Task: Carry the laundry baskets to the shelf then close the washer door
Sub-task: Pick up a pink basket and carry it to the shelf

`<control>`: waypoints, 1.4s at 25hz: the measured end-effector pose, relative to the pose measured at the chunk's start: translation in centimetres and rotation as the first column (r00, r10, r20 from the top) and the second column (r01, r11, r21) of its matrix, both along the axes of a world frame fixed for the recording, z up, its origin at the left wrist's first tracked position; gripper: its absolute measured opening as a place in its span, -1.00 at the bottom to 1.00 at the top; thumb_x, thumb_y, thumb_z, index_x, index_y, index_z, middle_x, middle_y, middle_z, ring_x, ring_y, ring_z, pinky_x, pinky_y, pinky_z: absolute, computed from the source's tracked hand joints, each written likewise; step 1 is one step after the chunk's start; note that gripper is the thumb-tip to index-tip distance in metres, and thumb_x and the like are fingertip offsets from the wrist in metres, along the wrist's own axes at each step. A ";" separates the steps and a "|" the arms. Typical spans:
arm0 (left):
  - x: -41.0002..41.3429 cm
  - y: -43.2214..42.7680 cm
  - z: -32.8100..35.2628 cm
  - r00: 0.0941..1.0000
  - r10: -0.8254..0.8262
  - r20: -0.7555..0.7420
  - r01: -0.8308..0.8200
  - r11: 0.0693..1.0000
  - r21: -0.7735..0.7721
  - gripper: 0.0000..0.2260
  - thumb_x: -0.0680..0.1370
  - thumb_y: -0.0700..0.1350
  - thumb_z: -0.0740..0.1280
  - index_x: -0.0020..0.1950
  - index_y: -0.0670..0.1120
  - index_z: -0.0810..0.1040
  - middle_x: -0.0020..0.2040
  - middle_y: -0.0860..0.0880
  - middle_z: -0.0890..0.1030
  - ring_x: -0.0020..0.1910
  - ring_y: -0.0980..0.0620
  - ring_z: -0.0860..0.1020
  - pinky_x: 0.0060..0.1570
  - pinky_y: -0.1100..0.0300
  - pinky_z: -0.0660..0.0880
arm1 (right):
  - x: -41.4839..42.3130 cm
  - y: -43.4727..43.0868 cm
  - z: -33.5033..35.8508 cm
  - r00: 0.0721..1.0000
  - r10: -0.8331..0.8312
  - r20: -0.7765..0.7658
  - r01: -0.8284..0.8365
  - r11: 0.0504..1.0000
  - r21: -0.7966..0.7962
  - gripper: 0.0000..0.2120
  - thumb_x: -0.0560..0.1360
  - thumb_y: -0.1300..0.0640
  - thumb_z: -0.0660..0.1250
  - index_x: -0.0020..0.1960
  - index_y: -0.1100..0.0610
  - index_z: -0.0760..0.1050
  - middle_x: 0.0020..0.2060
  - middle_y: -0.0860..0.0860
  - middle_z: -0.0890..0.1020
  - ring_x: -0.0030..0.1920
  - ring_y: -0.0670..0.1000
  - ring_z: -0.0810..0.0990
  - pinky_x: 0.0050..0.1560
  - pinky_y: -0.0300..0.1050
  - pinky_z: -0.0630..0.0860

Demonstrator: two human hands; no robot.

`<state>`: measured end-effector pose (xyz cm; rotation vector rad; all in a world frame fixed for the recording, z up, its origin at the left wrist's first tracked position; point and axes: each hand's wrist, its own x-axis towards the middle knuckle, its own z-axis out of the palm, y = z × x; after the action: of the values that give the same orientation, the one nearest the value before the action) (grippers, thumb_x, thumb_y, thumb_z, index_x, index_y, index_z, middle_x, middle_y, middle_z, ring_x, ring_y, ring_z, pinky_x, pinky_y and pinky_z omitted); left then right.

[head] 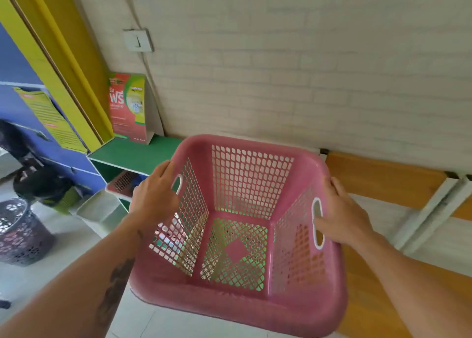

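Note:
An empty pink plastic laundry basket with lattice walls fills the middle of the head view, held in the air. My left hand grips its left rim by the handle slot. My right hand holds the right rim, thumb at the white-edged handle slot. The basket's far edge hangs over the green shelf against the white brick wall. A second pink basket sits in the shelf's lower compartment, partly hidden. No washer is in view.
A red and green sign stands on the shelf top at the back. A dark perforated bin and a white tray sit on the floor at left. An orange wooden bench runs along the wall at right.

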<state>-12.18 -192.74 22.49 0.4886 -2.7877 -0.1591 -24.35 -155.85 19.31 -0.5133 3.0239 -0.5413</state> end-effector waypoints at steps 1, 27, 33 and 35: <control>-1.2 -1.0 -0.7 1.000 0.000 0.012 0.000 1.000 0.005 -0.47 0.37 -0.22 0.33 0.31 0.01 0.33 0.22 0.02 0.47 -0.18 -0.19 0.62 -0.26 -0.01 0.53 | -1.0 -0.8 -0.8 1.000 -0.005 0.017 0.004 0.999 0.033 -0.15 0.43 0.08 0.32 0.55 -0.01 -0.12 0.52 -0.07 0.07 0.24 0.13 0.50 -0.19 -0.07 0.43; -15.3 -16.2 -47.6 0.773 -0.302 0.559 0.275 0.952 0.135 -0.05 0.29 -0.34 0.37 0.56 -0.05 -0.06 0.54 -0.29 -0.12 0.50 -0.38 0.00 0.28 -0.30 0.36 | -6.2 -18.3 -41.1 0.777 -0.455 0.435 0.348 0.886 0.307 0.11 0.32 0.34 0.43 0.58 0.05 -0.26 0.60 0.05 -0.14 0.30 0.31 0.47 0.00 0.07 0.53; -17.0 -14.6 -43.6 0.783 -0.262 0.564 0.182 0.964 0.196 -0.31 0.39 -0.21 0.30 0.49 -0.04 0.13 0.40 -0.19 0.26 0.25 -0.25 0.41 0.14 -0.21 0.50 | -6.2 -15.9 -37.0 0.816 -0.328 0.476 0.317 0.942 0.105 -0.30 0.42 0.25 0.29 0.47 0.03 0.07 0.32 0.07 0.31 0.02 0.17 0.57 -0.33 -0.10 0.38; -17.3 -12.8 -40.4 0.778 -0.281 0.562 0.156 0.953 0.261 -0.45 0.37 -0.22 0.26 0.36 -0.08 0.29 0.33 -0.15 0.39 0.13 -0.19 0.49 0.10 -0.14 0.52 | -4.4 -14.4 -34.1 0.780 -0.393 0.488 0.395 0.913 0.104 -0.45 0.50 0.18 0.24 0.45 0.12 0.16 0.42 0.07 0.29 0.24 0.16 0.48 0.03 0.03 0.49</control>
<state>-29.51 -205.50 -17.96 0.2820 -3.4764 -0.4072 -28.78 -170.23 -14.76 0.2538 2.6079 -0.5821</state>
